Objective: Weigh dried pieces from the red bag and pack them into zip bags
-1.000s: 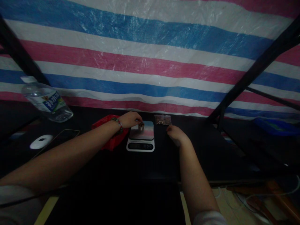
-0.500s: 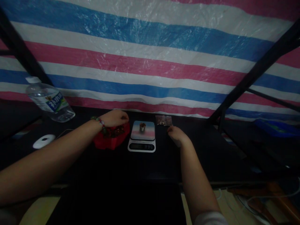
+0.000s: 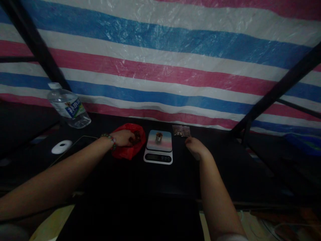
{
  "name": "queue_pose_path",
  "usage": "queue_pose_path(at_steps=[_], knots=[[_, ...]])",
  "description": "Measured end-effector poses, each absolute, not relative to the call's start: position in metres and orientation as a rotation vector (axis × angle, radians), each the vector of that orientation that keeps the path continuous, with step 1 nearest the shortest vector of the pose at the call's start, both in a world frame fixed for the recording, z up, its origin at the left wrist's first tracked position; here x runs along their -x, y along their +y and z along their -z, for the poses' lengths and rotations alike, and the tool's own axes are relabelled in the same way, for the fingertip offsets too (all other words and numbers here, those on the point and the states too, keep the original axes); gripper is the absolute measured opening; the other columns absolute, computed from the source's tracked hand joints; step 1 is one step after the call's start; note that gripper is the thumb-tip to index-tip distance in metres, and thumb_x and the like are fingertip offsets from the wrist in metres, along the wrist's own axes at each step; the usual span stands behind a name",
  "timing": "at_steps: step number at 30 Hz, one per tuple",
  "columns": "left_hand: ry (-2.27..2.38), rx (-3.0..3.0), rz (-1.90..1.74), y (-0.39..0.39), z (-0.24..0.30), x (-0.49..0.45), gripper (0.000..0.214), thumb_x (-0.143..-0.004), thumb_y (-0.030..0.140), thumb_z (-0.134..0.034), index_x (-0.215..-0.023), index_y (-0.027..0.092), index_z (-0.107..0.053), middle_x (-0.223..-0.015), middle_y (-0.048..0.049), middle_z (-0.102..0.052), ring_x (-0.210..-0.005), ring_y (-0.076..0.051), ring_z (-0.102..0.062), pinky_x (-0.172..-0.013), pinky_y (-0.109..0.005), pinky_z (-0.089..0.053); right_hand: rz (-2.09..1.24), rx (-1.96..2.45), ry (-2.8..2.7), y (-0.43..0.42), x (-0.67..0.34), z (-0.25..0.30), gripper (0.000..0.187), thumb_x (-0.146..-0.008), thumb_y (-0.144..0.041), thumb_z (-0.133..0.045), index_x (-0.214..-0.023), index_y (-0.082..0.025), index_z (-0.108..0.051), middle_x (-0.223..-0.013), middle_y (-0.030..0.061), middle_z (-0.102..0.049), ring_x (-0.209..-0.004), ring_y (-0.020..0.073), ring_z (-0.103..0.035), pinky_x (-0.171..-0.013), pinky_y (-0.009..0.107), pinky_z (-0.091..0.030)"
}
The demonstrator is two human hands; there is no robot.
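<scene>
My left hand (image 3: 124, 137), a beaded bracelet at its wrist, reaches into an open red plastic bag (image 3: 127, 154). Its fingers are bent against dark brown pieces (image 3: 137, 136) inside; whatever they grip is hidden. To the right of the bag, a white kitchen scale (image 3: 158, 158) bears a small metal cup (image 3: 158, 138) with brown pieces in it. My right hand (image 3: 195, 146) rests on the black table beyond the scale, fingers curled together, with nothing visible in them. Its fingertips lie right by two small clear zip bags (image 3: 181, 131) of brownish bits.
A clear plastic bottle (image 3: 70, 106) with a blue-green label stands at the back left. Nearer lie a white oval object (image 3: 61, 146) and a dark flat device (image 3: 82, 144). Striped sheeting (image 3: 160, 80) hangs behind the table, between slanted black posts (image 3: 265, 98).
My left hand has gone down from above the red bag into its contents. My right hand stays near the small bags. The whole view has shifted slightly, moving things rightward.
</scene>
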State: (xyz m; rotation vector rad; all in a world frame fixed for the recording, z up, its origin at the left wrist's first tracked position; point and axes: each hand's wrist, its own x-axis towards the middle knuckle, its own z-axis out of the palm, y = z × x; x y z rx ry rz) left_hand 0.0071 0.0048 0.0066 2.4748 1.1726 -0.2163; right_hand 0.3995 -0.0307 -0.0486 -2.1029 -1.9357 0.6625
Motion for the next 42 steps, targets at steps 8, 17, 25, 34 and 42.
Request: queue_pose_path(at_steps=[8, 17, 25, 34, 42], knots=[[1.351, -2.420, 0.240, 0.011, -0.002, -0.006, 0.017, -0.071, 0.019, -0.057, -0.080, 0.017, -0.071, -0.071, 0.0001, -0.068, -0.061, -0.012, -0.055, -0.057, -0.022, -0.036, -0.658, 2.103, -1.929, -0.028, -0.401, 0.051, 0.022, -0.071, -0.008, -0.053, -0.086, -0.014, -0.068, -0.090, 0.0085, -0.069, -0.083, 0.0171, -0.062, -0.072, 0.023, -0.041], [1.416, -2.409, 0.252, 0.008, -0.011, -0.005, 0.023, -0.071, 0.014, -0.054, -0.088, 0.017, -0.069, -0.083, -0.0008, -0.069, -0.069, -0.013, -0.059, -0.063, -0.021, -0.040, -0.644, 2.118, -1.910, -0.028, -0.402, 0.052, 0.024, -0.069, -0.010, -0.054, -0.089, -0.014, -0.067, -0.090, 0.0085, -0.068, -0.080, 0.0178, -0.061, -0.068, 0.024, -0.041], [1.422, -2.402, 0.201, 0.006, -0.014, -0.005, 0.028, -0.073, 0.009, -0.049, -0.092, 0.017, -0.068, -0.082, -0.0014, -0.069, -0.070, -0.014, -0.060, -0.063, -0.022, -0.042, -0.640, 2.100, -1.938, -0.026, -0.404, 0.055, 0.023, -0.070, -0.011, -0.055, -0.089, -0.014, -0.067, -0.091, 0.0090, -0.068, -0.083, 0.0182, -0.061, -0.070, 0.024, -0.041], [1.399, -2.454, 0.231, 0.006, -0.021, -0.004, 0.028, -0.073, 0.012, -0.049, -0.091, 0.019, -0.068, -0.089, -0.0019, -0.070, -0.076, -0.015, -0.063, -0.064, -0.022, -0.043, -0.623, 2.089, -1.947, -0.026, -0.405, 0.058, 0.023, -0.070, -0.010, -0.053, -0.087, -0.014, -0.068, -0.090, 0.0088, -0.069, -0.082, 0.0179, -0.062, -0.070, 0.024, -0.041], [1.263, -2.473, -0.015, 0.006, -0.037, -0.016, 0.027, -0.078, 0.022, -0.050, -0.099, 0.021, -0.067, -0.095, 0.0003, -0.070, -0.083, -0.014, -0.064, -0.072, -0.021, -0.046, -0.643, 2.090, -1.940, -0.026, -0.403, 0.054, 0.023, -0.071, -0.010, -0.054, -0.090, -0.014, -0.068, -0.094, 0.0096, -0.069, -0.086, 0.0184, -0.062, -0.074, 0.024, -0.041]])
